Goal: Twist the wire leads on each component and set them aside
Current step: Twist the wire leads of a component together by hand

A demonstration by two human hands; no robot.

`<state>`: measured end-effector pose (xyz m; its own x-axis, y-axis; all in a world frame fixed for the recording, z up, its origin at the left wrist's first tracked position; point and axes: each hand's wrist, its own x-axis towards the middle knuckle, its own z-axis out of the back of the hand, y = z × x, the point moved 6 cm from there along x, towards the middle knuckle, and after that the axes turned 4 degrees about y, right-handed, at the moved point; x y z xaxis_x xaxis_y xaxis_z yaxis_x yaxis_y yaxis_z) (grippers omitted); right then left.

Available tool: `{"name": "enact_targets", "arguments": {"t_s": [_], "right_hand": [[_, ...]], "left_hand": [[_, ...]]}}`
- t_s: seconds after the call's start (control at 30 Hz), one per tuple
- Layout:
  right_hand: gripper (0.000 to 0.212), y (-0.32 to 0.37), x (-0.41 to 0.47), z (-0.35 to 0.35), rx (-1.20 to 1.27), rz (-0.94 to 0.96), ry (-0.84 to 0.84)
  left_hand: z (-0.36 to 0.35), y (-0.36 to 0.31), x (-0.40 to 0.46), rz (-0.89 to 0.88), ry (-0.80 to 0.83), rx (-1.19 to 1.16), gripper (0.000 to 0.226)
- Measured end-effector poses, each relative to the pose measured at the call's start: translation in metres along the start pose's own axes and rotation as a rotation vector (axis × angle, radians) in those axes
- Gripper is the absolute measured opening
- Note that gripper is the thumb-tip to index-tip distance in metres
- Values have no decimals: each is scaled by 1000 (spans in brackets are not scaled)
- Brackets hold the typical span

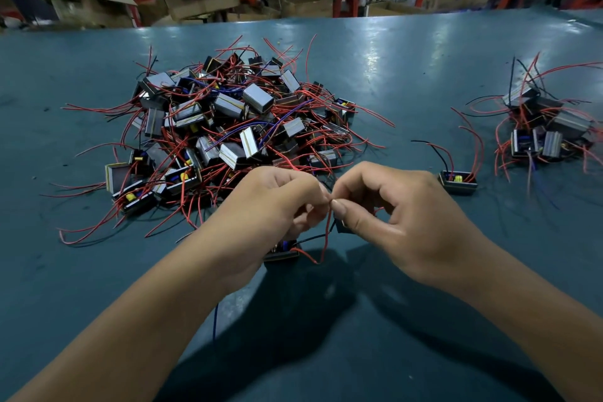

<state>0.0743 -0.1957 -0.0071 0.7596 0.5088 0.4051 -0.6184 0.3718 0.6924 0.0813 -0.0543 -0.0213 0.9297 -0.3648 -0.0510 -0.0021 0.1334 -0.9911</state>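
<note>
Left hand [277, 202] and right hand [388, 206]: fingers curling tight, tips meeting, both pinching one red wire lead [327, 232]. Lead is hanging below the fingers to a small black component [282, 253] lying under the left fingers on the teal bench [424, 59]. Large component pile [228, 124] is sitting beyond the fingers; smaller pile [545, 127] far right; single component [457, 182] just right.

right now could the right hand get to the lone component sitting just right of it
Probably yes: the lone component lies apart from both piles, bare table around it. But the right hand is pinching a red wire lead and must release first.
</note>
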Motion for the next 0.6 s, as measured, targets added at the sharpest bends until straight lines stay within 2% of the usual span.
{"name": "enact_targets", "arguments": {"t_s": [0.1,0.2,0.3,0.43,0.6], "right_hand": [[6,-1,0,2,25,-13,-23],[6,-4,0,5,69,-49,-25],[5,-7,-1,5,113,-67,-11],[6,-8,-1,2,187,-85,31],[8,-7,0,-3,278,-89,77]], "left_hand": [[8,-8,0,-123,-25,69,21],[20,-27,-6,-421,-30,423,13],[22,-35,-9,-599,32,669,16],[19,-39,-10,-715,4,730,13],[18,-41,-13,-774,-36,755,11]]}}
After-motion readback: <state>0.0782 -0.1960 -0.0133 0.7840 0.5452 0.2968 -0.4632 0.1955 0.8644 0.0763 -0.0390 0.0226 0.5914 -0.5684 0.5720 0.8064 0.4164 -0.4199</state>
